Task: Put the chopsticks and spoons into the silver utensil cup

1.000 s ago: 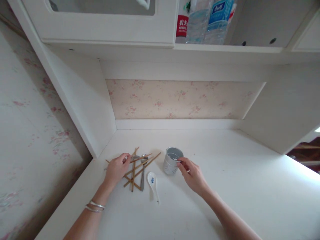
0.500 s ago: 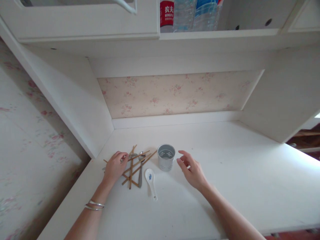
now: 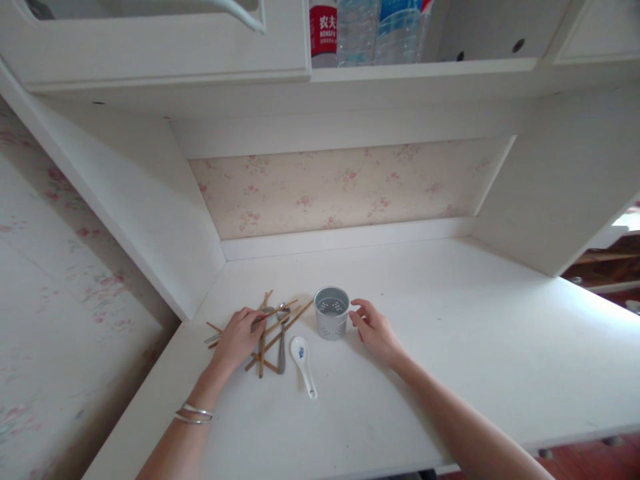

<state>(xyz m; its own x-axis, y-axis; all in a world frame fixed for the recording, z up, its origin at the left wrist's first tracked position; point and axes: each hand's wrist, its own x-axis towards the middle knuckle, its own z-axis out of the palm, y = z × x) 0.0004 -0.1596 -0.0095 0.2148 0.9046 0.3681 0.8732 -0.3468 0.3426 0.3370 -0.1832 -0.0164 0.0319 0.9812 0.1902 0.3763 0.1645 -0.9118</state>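
- The back of the recess is lined with a pale wallpaper panel (image 3: pixel 350 187), by which small pink flowers are shown.
- Similar flowers are borne by the left wall (image 3: pixel 40 267), which is partly shaded.
- The recess is flanked by a white left side panel (image 3: pixel 125 173) and a white right side panel (image 3: pixel 565 173).
- It is topped by a white cabinet (image 3: pixel 160 57), in whose open compartment (image 3: pixel 490 33) plastic bottles (image 3: pixel 357 33) are stood.
- A broad white worktop (image 3: pixel 500 320) is lit more brightly toward the right.
- Reddish flooring (image 3: pixel 600 460) is glimpsed at lower right.
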